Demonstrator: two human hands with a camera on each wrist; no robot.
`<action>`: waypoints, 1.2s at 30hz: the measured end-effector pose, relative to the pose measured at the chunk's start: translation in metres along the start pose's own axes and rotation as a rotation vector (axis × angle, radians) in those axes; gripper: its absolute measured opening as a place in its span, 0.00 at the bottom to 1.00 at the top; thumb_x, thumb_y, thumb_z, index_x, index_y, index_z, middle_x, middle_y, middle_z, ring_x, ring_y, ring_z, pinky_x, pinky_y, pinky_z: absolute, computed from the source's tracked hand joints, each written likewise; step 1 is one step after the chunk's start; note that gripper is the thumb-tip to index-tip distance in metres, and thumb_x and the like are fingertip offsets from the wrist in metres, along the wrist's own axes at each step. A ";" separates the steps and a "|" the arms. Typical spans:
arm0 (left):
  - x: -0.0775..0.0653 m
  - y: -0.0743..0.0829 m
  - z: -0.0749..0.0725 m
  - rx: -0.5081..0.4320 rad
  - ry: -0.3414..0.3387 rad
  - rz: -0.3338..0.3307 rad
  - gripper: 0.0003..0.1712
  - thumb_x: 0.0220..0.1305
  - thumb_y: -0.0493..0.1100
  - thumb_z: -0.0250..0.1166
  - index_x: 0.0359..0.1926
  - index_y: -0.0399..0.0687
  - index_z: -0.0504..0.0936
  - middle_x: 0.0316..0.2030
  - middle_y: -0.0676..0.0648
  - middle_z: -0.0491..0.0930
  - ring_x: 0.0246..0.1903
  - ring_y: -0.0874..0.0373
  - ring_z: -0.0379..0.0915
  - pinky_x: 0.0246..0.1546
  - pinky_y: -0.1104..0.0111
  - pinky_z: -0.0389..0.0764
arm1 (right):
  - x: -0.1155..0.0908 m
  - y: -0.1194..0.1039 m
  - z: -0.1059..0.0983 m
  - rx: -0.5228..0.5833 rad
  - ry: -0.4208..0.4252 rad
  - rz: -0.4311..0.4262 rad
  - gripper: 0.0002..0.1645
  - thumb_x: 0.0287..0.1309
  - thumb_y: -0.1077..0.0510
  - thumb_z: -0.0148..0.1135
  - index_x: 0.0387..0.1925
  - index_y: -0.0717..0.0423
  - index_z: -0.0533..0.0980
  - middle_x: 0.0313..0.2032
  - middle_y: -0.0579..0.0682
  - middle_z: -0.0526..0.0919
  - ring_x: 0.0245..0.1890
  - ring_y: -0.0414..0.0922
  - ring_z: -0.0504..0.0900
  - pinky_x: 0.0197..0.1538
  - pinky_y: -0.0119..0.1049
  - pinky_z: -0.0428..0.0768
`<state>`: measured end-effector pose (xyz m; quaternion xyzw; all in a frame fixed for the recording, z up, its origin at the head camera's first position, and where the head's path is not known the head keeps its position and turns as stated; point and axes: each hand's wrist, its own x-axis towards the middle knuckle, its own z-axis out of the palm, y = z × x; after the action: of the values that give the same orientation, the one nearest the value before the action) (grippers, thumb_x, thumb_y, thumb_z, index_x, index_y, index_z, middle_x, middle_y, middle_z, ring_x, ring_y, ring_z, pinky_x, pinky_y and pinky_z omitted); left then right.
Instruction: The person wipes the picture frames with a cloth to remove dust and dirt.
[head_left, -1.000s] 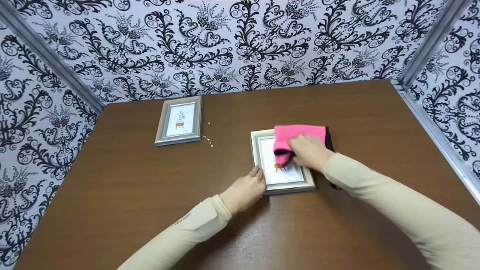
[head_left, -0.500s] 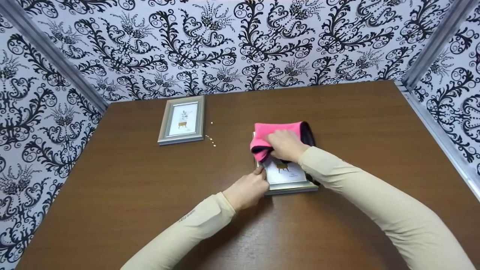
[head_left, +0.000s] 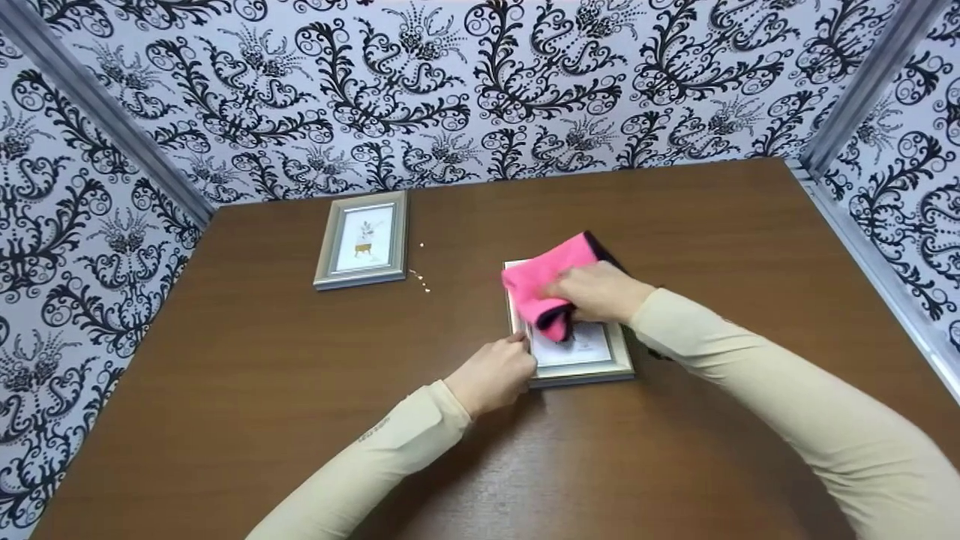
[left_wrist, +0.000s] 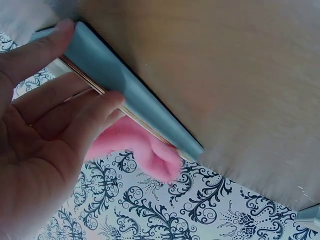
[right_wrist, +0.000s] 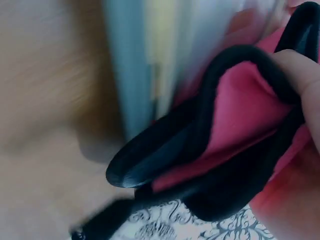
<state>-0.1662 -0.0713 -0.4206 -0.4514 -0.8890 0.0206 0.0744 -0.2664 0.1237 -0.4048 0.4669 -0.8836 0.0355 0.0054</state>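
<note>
A pink cloth (head_left: 544, 277) with black edging lies bunched over the upper part of a picture frame (head_left: 626, 360) on the table. My right hand (head_left: 600, 292) grips the cloth against the frame's picture. In the right wrist view the cloth (right_wrist: 250, 95) falls in open folds, beside the blurred frame (right_wrist: 132, 75). My left hand (head_left: 495, 375) holds the frame at its lower left side. The left wrist view shows thumb and fingers (left_wrist: 112, 100) along the frame's silvery side (left_wrist: 115, 75). The frame's upper right part is hidden under the cloth and right hand.
A second picture frame (head_left: 324, 259) lies near the table's back left, showing a plant in a pot. Several small pale bits (head_left: 421, 281) are scattered beside it. Patterned walls (head_left: 420, 97) enclose the brown table (head_left: 300, 390) at the back and both sides.
The cloth and right hand swept left across the frame, then a little back to the right, with the cloth turning. The left hand stays on the frame's left side.
</note>
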 end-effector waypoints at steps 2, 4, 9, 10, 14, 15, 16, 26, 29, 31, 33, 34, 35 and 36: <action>0.001 -0.001 0.000 -0.011 0.004 0.000 0.07 0.40 0.40 0.70 0.21 0.48 0.79 0.26 0.49 0.76 0.31 0.54 0.73 0.26 0.66 0.77 | -0.010 0.003 -0.001 -0.083 0.004 0.050 0.13 0.38 0.60 0.67 0.30 0.48 0.76 0.27 0.47 0.79 0.28 0.48 0.76 0.26 0.47 0.74; 0.001 -0.001 0.000 -0.013 0.003 0.005 0.06 0.40 0.40 0.70 0.21 0.48 0.79 0.24 0.49 0.76 0.30 0.54 0.73 0.26 0.67 0.77 | -0.020 0.002 -0.001 -0.151 0.009 0.111 0.12 0.36 0.61 0.68 0.29 0.52 0.76 0.26 0.49 0.78 0.27 0.50 0.75 0.24 0.47 0.73; 0.000 -0.001 0.000 0.007 0.001 0.003 0.06 0.41 0.40 0.69 0.21 0.48 0.79 0.24 0.48 0.75 0.29 0.54 0.72 0.25 0.67 0.77 | -0.030 -0.015 0.000 -0.182 0.021 0.215 0.09 0.34 0.61 0.66 0.22 0.58 0.74 0.20 0.52 0.75 0.20 0.51 0.71 0.18 0.46 0.71; 0.000 -0.001 0.000 0.012 0.002 0.004 0.05 0.41 0.40 0.69 0.21 0.48 0.79 0.25 0.48 0.74 0.30 0.54 0.72 0.25 0.67 0.77 | -0.029 -0.019 0.000 -0.169 0.027 0.227 0.09 0.34 0.60 0.66 0.20 0.58 0.73 0.18 0.52 0.74 0.19 0.50 0.71 0.17 0.45 0.70; 0.000 0.000 0.000 0.031 0.008 0.009 0.05 0.41 0.38 0.68 0.20 0.48 0.78 0.25 0.48 0.75 0.29 0.54 0.73 0.26 0.67 0.77 | -0.018 -0.033 -0.001 -0.086 0.069 0.276 0.12 0.34 0.57 0.66 0.17 0.58 0.71 0.15 0.52 0.72 0.16 0.49 0.69 0.17 0.45 0.69; 0.000 0.000 0.000 0.037 0.006 0.009 0.05 0.41 0.37 0.68 0.20 0.48 0.78 0.25 0.49 0.75 0.29 0.54 0.74 0.26 0.67 0.77 | -0.015 -0.036 -0.001 -0.060 0.080 0.277 0.12 0.34 0.57 0.66 0.18 0.58 0.71 0.16 0.51 0.72 0.16 0.49 0.70 0.18 0.46 0.70; 0.000 0.000 0.000 0.041 0.002 0.006 0.05 0.41 0.37 0.68 0.20 0.47 0.78 0.25 0.49 0.76 0.29 0.54 0.74 0.26 0.66 0.77 | -0.011 -0.038 0.000 -0.034 0.090 0.273 0.11 0.35 0.57 0.65 0.19 0.57 0.71 0.16 0.51 0.72 0.17 0.49 0.70 0.19 0.46 0.70; -0.003 0.006 0.001 0.101 0.022 0.000 0.07 0.38 0.34 0.66 0.19 0.48 0.76 0.22 0.50 0.75 0.25 0.55 0.73 0.21 0.67 0.76 | -0.003 -0.033 0.005 0.118 0.087 0.063 0.11 0.34 0.62 0.62 0.26 0.48 0.72 0.21 0.44 0.73 0.22 0.44 0.72 0.27 0.44 0.72; -0.003 0.007 0.002 0.124 0.046 0.004 0.07 0.38 0.34 0.66 0.19 0.49 0.76 0.24 0.51 0.76 0.26 0.56 0.74 0.21 0.67 0.76 | -0.014 -0.024 0.004 0.109 0.043 -0.013 0.15 0.35 0.65 0.63 0.30 0.47 0.74 0.27 0.43 0.77 0.28 0.44 0.75 0.31 0.43 0.74; -0.002 0.006 0.003 0.110 0.057 0.006 0.07 0.38 0.34 0.66 0.18 0.49 0.77 0.24 0.51 0.76 0.27 0.56 0.74 0.22 0.68 0.76 | -0.024 -0.020 0.002 0.058 0.028 -0.018 0.17 0.35 0.66 0.64 0.31 0.47 0.75 0.28 0.43 0.78 0.31 0.45 0.76 0.31 0.43 0.74; -0.002 0.004 0.004 0.087 0.061 0.001 0.07 0.38 0.36 0.68 0.18 0.49 0.77 0.24 0.51 0.76 0.27 0.56 0.74 0.24 0.68 0.77 | -0.033 -0.020 0.000 -0.026 0.033 0.025 0.16 0.34 0.67 0.64 0.29 0.49 0.76 0.28 0.45 0.79 0.30 0.47 0.77 0.29 0.44 0.74; -0.003 0.003 0.004 0.068 0.059 -0.002 0.07 0.38 0.37 0.69 0.18 0.49 0.77 0.23 0.51 0.76 0.27 0.56 0.74 0.24 0.68 0.77 | -0.038 -0.022 -0.001 -0.077 0.040 0.052 0.15 0.34 0.68 0.64 0.28 0.50 0.75 0.27 0.46 0.79 0.29 0.48 0.76 0.27 0.44 0.74; -0.003 0.002 0.003 0.040 0.056 -0.008 0.07 0.38 0.38 0.70 0.18 0.48 0.77 0.23 0.51 0.76 0.27 0.56 0.74 0.25 0.68 0.77 | -0.043 -0.025 -0.001 -0.120 0.042 0.086 0.15 0.32 0.69 0.65 0.27 0.52 0.76 0.26 0.48 0.78 0.27 0.49 0.75 0.25 0.43 0.73; -0.004 0.001 0.003 0.018 0.053 -0.014 0.08 0.38 0.39 0.70 0.18 0.48 0.77 0.23 0.51 0.76 0.27 0.55 0.74 0.25 0.67 0.77 | -0.047 -0.030 -0.002 -0.154 0.049 0.114 0.14 0.31 0.69 0.64 0.25 0.54 0.75 0.24 0.49 0.77 0.25 0.50 0.74 0.22 0.43 0.71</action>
<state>-0.1637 -0.0736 -0.4239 -0.4449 -0.8896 0.0161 0.1021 -0.2152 0.1460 -0.4032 0.4132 -0.9084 -0.0209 0.0610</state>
